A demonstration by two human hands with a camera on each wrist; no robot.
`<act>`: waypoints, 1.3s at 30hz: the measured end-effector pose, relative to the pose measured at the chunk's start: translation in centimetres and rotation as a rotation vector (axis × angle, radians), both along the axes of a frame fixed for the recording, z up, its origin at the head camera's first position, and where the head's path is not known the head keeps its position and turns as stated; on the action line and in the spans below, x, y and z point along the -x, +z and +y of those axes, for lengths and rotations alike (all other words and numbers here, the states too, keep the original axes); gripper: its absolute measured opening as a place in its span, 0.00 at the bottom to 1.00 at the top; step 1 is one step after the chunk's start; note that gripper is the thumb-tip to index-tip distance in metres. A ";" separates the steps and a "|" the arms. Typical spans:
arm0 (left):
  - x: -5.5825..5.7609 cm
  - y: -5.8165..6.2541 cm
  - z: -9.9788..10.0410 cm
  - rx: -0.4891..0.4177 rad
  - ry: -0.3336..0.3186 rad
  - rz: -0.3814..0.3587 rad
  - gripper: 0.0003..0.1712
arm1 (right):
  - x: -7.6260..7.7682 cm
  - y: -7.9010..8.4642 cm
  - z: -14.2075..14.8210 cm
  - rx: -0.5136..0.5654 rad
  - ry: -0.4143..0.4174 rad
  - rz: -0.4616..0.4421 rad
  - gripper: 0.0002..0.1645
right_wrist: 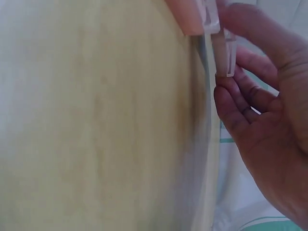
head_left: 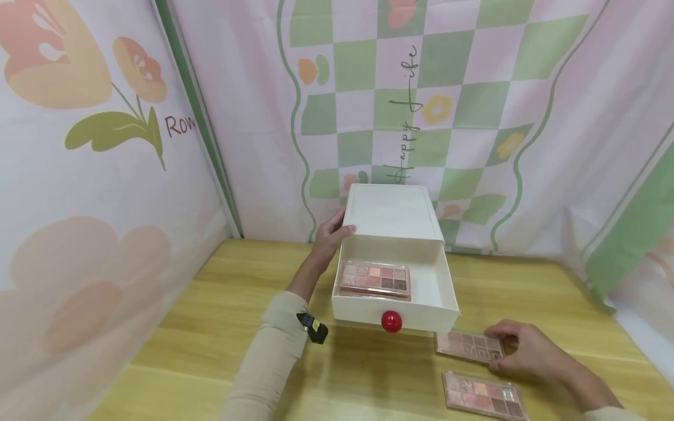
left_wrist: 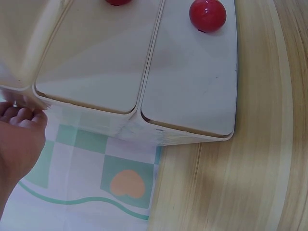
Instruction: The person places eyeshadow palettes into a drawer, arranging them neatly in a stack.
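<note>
A white drawer cabinet [head_left: 392, 213] stands on the table, its top drawer [head_left: 437, 272] pulled out by its red knob's side. Inside that drawer, at the left, lie stacked eyeshadow palettes [head_left: 375, 277]. My left hand [head_left: 330, 238] holds the cabinet's left side near the front edge, thumb toward the top; in the left wrist view its curled fingers [left_wrist: 24, 115] are against the side. Right of the drawer, my right hand [head_left: 532, 349] pinches the right end of an eyeshadow palette [head_left: 468, 346] between thumb and fingers. A similar palette [head_left: 484, 394] lies nearer on the table.
Below the pulled-out drawer, the cabinet has lower drawers [left_wrist: 187, 77] with red knobs [left_wrist: 207, 15], seen shut in the left wrist view. Printed curtains [head_left: 253, 117] hang behind and left of the wooden table [head_left: 210, 327].
</note>
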State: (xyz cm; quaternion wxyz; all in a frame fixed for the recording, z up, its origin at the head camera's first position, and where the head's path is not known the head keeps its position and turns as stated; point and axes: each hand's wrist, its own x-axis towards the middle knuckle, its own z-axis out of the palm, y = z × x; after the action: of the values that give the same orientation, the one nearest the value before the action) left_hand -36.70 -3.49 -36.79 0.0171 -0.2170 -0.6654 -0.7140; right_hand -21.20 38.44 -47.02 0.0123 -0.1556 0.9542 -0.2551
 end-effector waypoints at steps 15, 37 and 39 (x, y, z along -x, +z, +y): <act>-0.2 0.3 0.0 0.016 0.004 0.009 0.43 | -0.1 2.5 0.7 0.082 0.034 0.166 0.34; 0.0 0.1 0.1 0.001 0.004 0.005 0.43 | -1.0 6.4 1.5 0.078 -0.010 0.182 0.32; 0.0 0.1 0.1 0.002 0.002 0.007 0.43 | -1.0 6.8 1.6 0.090 -0.001 0.195 0.32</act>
State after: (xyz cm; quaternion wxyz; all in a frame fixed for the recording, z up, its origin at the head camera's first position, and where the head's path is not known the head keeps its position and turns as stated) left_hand -36.69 -3.44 -36.69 0.0200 -0.2191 -0.6662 -0.7126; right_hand -20.23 40.09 -40.20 -0.0877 -0.1794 0.9385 -0.2816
